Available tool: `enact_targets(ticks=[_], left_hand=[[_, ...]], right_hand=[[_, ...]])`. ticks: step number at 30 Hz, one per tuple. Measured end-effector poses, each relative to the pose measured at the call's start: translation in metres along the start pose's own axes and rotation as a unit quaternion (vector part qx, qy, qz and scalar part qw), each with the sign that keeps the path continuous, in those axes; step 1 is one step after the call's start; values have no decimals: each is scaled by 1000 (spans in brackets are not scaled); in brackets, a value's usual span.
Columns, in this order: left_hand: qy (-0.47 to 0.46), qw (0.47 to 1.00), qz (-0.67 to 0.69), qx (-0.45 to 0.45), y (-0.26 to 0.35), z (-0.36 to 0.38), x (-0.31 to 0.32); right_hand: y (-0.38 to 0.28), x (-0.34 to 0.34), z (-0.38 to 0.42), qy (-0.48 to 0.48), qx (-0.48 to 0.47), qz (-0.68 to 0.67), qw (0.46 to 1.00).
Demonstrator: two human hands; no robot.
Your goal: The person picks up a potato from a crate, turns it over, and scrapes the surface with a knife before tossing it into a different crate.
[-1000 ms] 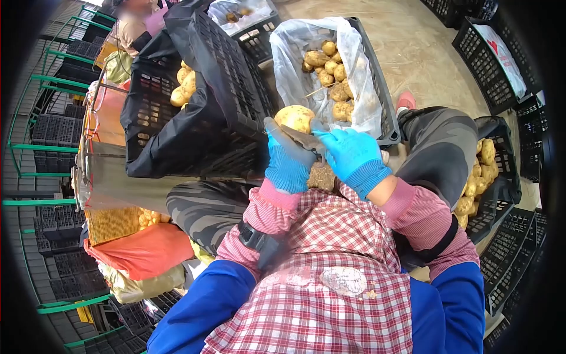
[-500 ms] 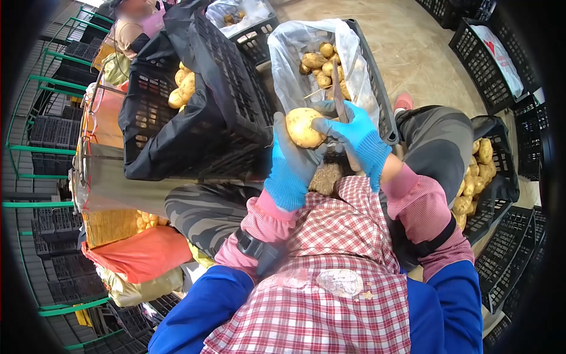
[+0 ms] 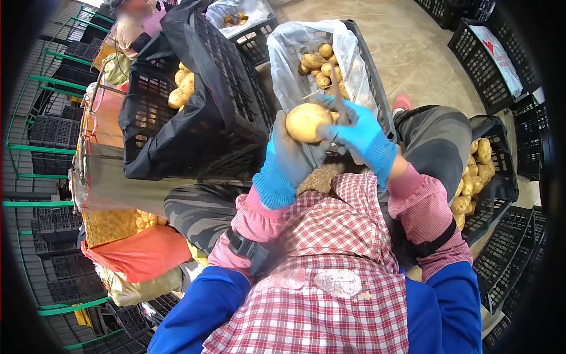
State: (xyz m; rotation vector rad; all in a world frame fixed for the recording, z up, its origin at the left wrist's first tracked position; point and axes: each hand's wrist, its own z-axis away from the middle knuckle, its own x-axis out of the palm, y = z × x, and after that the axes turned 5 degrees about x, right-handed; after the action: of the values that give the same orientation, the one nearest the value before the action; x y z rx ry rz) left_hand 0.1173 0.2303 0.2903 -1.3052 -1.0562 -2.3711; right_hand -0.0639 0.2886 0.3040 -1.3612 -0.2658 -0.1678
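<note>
A large pale-yellow potato [image 3: 308, 123] rests in the grip of my left hand [image 3: 286, 156], which wears a blue and grey glove. Gloved the same way, my right hand [image 3: 361, 131] is closed around a long, narrow brown tool [image 3: 338, 94] that points up and away from me. I cannot tell what kind of tool it is. My right fingertips are at the potato's right side. Just beyond both hands stands a crate lined with clear plastic [image 3: 284, 50], with several potatoes [image 3: 323, 65] inside.
At the left a tilted black crate [image 3: 236, 88] with dark lining holds potatoes [image 3: 182, 88]. Another potato crate [image 3: 498, 189] stands by my right knee. A person [image 3: 132, 29] is at the upper left. An orange-red cloth [image 3: 141, 251] lies at lower left.
My right hand has shifted slightly right and down, and its fingers have moved from the potato's front to its right side. The potato has turned slightly in my left hand.
</note>
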Motion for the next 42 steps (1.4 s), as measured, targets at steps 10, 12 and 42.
enact_targets(ticks=[10, 12, 42], left_hand=[[46, 912, -313, 260, -12, 21, 32], [62, 866, -376, 323, -19, 15, 29], [35, 718, -574, 392, -6, -4, -2]], right_hand=[[-5, 0, 6, 150, 5, -52, 987], [-4, 14, 1, 151, -60, -28, 986], [28, 10, -1, 192, -128, 648, 726]])
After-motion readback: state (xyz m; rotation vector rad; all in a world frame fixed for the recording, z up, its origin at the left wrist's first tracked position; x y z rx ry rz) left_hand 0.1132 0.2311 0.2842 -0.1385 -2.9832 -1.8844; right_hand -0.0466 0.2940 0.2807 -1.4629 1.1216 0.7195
